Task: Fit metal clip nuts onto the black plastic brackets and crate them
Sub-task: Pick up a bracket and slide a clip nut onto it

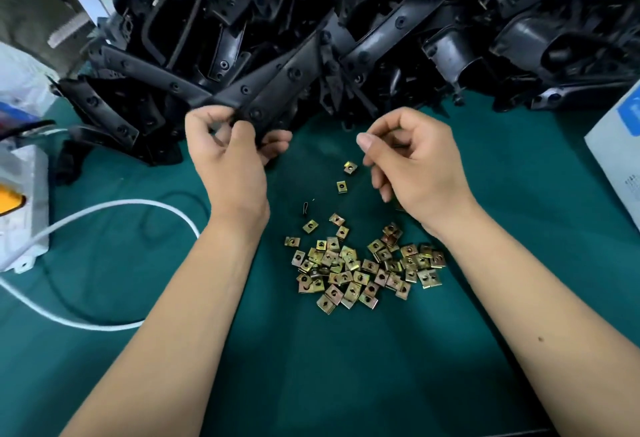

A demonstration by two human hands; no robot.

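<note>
The left hand [230,156] grips the near end of a black bracket [273,90], thumb over its top face and fingers curled beneath; the bracket slants up and away into the bracket pile [381,21]. The right hand [412,163] hovers just right of the bracket's end, apart from it, fingers curled with thumb and forefinger close together; I cannot tell whether a nut sits between them. The clip nuts [363,267] lie heaped on the green mat [346,367] nearer than the bracket's end, between the forearms, with two strays [350,168] closer to the bracket. Left of the bracket sit a white box [24,208] and a looping white cable [104,208].
</note>
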